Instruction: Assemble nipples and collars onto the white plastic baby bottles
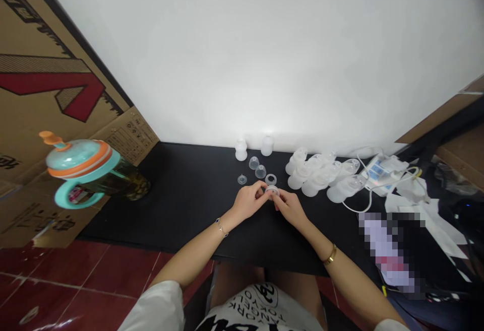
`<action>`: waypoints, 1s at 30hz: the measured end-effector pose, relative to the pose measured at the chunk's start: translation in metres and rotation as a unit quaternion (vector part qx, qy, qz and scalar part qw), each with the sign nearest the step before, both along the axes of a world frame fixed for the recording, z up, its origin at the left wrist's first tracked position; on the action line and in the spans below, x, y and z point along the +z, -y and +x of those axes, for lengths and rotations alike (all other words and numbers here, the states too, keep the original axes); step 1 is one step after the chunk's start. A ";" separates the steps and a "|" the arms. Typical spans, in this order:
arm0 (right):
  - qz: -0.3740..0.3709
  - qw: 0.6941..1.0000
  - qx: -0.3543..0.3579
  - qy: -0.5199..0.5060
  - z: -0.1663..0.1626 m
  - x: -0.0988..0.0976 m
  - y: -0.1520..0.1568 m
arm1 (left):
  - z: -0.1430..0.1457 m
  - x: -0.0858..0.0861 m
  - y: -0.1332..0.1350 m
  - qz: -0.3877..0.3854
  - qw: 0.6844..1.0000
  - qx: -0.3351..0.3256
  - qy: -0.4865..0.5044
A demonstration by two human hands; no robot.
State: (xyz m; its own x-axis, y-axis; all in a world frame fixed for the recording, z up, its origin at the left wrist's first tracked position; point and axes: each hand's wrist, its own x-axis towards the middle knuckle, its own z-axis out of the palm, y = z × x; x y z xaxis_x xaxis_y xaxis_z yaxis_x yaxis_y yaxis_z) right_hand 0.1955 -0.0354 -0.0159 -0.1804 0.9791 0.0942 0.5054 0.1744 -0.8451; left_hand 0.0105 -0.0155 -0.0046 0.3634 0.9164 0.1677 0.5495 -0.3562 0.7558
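Between my left hand point(247, 202) and my right hand point(290, 208) is a small whitish bottle collar ring point(271, 190), pinched by the fingers of both. Just beyond it lies another collar ring point(270, 179) on the black table. A clear bottle nipple point(242, 179) rests flat to the left of the rings. Two clear dome caps point(260, 171) stand a little farther back. Against the wall are two white baby bottle bodies, a left bottle point(241, 150) and a right bottle point(266, 145), both upright and without caps. My fingers hide part of the held ring.
Several capped baby bottles point(312, 182) stand grouped at the right. Beyond them are a white cable point(368, 202) and papers point(438, 222), with a blurred-out phone-like item point(389, 255) nearer. A large teal-lidded tumbler point(102, 170) stands left, beside a cardboard box point(124, 137).
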 end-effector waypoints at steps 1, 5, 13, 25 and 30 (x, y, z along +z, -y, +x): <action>-0.001 1.000 0.001 0.001 0.000 0.000 0.000 | 0.000 0.000 0.000 0.001 1.000 -0.001 0.002; -0.002 1.000 0.002 0.002 0.000 0.001 0.000 | -0.001 0.001 0.000 -0.001 1.000 -0.009 0.007; 0.001 1.000 0.005 0.002 -0.001 0.003 0.002 | -0.001 0.001 0.000 -0.005 0.999 -0.011 0.046; 0.024 0.999 -0.005 0.022 0.000 -0.004 -0.001 | -0.002 0.003 0.000 0.078 0.996 0.007 0.042; 0.020 0.999 -0.033 -0.011 0.001 -0.005 -0.003 | -0.002 0.001 0.000 0.092 0.995 0.022 0.026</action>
